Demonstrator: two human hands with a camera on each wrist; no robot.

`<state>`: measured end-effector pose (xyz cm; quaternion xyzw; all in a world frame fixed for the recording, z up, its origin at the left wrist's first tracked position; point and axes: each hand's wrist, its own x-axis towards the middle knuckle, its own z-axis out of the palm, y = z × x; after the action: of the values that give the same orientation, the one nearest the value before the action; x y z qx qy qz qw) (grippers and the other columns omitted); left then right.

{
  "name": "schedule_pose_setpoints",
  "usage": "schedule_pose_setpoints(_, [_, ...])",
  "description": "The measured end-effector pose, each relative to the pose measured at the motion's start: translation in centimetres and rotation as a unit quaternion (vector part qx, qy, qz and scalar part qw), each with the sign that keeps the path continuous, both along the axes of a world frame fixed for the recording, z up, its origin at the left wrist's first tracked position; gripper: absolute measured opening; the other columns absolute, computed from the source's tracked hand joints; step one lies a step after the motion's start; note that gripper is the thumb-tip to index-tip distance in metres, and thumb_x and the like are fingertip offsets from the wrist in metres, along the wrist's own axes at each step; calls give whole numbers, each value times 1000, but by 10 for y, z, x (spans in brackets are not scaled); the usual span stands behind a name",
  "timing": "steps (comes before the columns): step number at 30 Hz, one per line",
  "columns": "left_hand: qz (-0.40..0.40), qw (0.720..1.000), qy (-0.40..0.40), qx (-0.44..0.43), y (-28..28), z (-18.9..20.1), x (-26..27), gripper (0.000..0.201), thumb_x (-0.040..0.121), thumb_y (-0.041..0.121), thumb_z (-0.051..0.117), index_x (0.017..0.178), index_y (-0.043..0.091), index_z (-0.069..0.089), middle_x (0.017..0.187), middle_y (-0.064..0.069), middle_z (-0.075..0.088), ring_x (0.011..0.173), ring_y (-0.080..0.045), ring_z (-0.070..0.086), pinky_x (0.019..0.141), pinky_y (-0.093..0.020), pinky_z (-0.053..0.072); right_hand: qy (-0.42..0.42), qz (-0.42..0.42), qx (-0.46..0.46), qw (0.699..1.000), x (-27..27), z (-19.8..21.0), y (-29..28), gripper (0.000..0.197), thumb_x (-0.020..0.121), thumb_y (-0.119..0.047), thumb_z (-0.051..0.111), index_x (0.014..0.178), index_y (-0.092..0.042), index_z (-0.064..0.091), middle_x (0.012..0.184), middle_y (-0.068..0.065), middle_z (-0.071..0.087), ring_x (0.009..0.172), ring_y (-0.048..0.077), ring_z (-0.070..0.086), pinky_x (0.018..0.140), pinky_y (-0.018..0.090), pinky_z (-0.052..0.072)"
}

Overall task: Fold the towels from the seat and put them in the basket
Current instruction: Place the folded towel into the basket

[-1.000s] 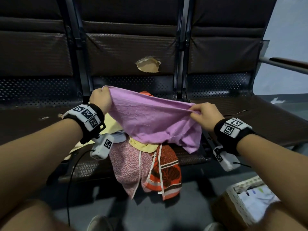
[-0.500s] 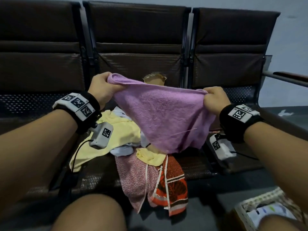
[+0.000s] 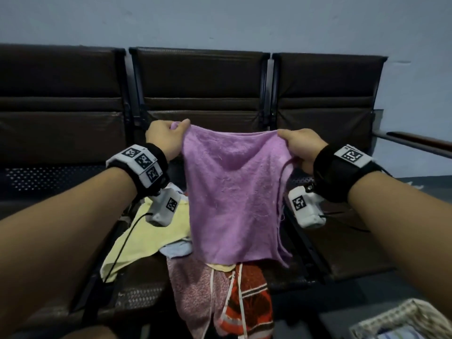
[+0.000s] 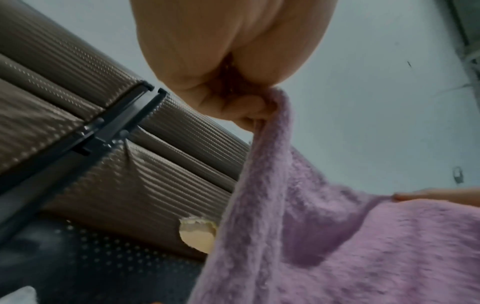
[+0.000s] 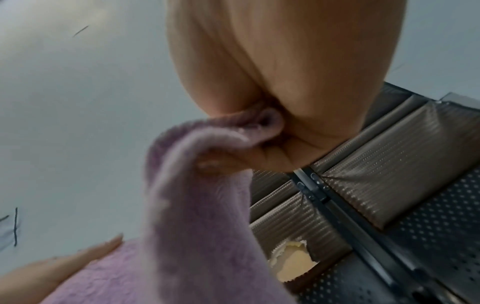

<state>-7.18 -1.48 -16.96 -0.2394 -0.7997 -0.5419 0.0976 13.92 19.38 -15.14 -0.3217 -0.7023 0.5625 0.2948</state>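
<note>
A purple towel [image 3: 232,192] hangs spread in the air above the middle seat. My left hand [image 3: 168,135] pinches its top left corner, and my right hand [image 3: 298,145] pinches the top right corner. The wrist views show each pinch close up: left hand [image 4: 233,107] on the purple towel [image 4: 337,246], right hand [image 5: 259,152] on the purple towel [image 5: 194,236]. Under it on the seat lie a yellow towel [image 3: 146,243], a pale blue towel [image 3: 177,249], a pink towel [image 3: 195,297] and an orange patterned towel [image 3: 249,309]. The basket [image 3: 403,319] stands at the bottom right.
A row of three dark brown seats [image 3: 61,133] stands against a grey wall [image 3: 220,20]. The middle backrest has a torn hole [image 4: 198,234]. A metal armrest [image 3: 415,143] juts out at the right. My knee [image 3: 83,332] shows at the bottom left.
Both hands have lifted the purple towel higher and pulled its top edge straight, so it now hangs flat. The view has tilted up toward the wall.
</note>
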Motion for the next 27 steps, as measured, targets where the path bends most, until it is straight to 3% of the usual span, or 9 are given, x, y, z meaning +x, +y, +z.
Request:
schedule_pose_setpoints(3, [-53, 991, -82, 95, 17, -2, 23, 51, 90, 42, 68, 82, -8, 70, 74, -6, 61, 74, -15, 55, 75, -34, 52, 7, 29, -58, 998, -6, 0, -14, 16, 94, -14, 61, 89, -3, 71, 75, 9, 69, 51, 18, 66, 46, 26, 51])
schedule_pose_setpoints(7, [-166, 960, -149, 167, 35, -6, 77, 37, 92, 30, 71, 88, -6, 74, 79, -11, 69, 73, -15, 61, 70, -29, 52, -7, 94, -96, 991, -23, -6, -48, 18, 97, -15, 52, 84, -8, 63, 67, 5, 62, 51, 16, 60, 46, 23, 50])
schedule_pose_setpoints(11, [-261, 947, -165, 83, 36, -5, 108, 28, 95, 18, 66, 86, -8, 71, 77, -21, 68, 58, -17, 64, 58, -27, 54, 15, 135, -143, 980, -29, -7, -67, 26, 94, -32, 59, 98, -9, 71, 77, 10, 67, 54, 18, 63, 48, 27, 51])
schedule_pose_setpoints(14, [-302, 914, -262, 71, 26, 3, 108, 22, 92, 15, 54, 90, -3, 67, 71, -17, 66, 49, -20, 65, 47, -22, 46, -10, 115, -97, 989, -26, -11, -64, 12, 92, -16, 59, 89, -8, 68, 73, 10, 64, 51, 19, 62, 52, 28, 53])
schedule_pose_setpoints(16, [-257, 927, -258, 88, 22, 6, 100, 30, 90, 14, 46, 95, -5, 68, 73, -14, 68, 53, -21, 65, 49, -22, 47, -40, 122, -47, 991, -25, -12, -59, 15, 94, -8, 52, 91, -9, 67, 78, 9, 62, 65, 21, 61, 65, 33, 52])
schedule_pose_setpoints(18, [-197, 960, -181, 88, 21, 4, 89, 26, 87, 3, 47, 105, 0, 66, 89, -13, 69, 70, -21, 65, 61, -29, 53, -42, 163, -10, 986, -23, -12, -59, 30, 88, 3, 42, 85, -12, 68, 81, 10, 60, 72, 23, 55, 66, 35, 46])
schedule_pose_setpoints(20, [-220, 958, -172, 69, 19, -1, 85, 45, 79, -8, 49, 122, 3, 59, 104, -13, 64, 83, -20, 62, 71, -34, 52, -26, 209, -21, 977, -21, -10, -61, 43, 76, 6, 35, 90, -11, 73, 85, 12, 62, 73, 25, 53, 67, 33, 42])
schedule_pose_setpoints(24, [-391, 858, -328, 56, 12, -11, 75, 44, 76, 7, 56, 118, 0, 66, 101, -22, 66, 86, -26, 65, 75, -33, 54, -24, 210, -5, 977, -21, -9, -54, 22, 82, -11, 48, 85, -15, 69, 72, 1, 59, 64, 17, 52, 56, 28, 43])
schedule_pose_setpoints(27, [-351, 899, -253, 71, 20, -17, 58, 29, 86, 5, 68, 115, 5, 70, 98, -11, 72, 84, -15, 69, 73, -27, 55, -98, 256, 39, 961, -17, -11, -38, 28, 82, -36, 74, 99, -14, 76, 95, 5, 76, 82, 20, 71, 76, 32, 57])
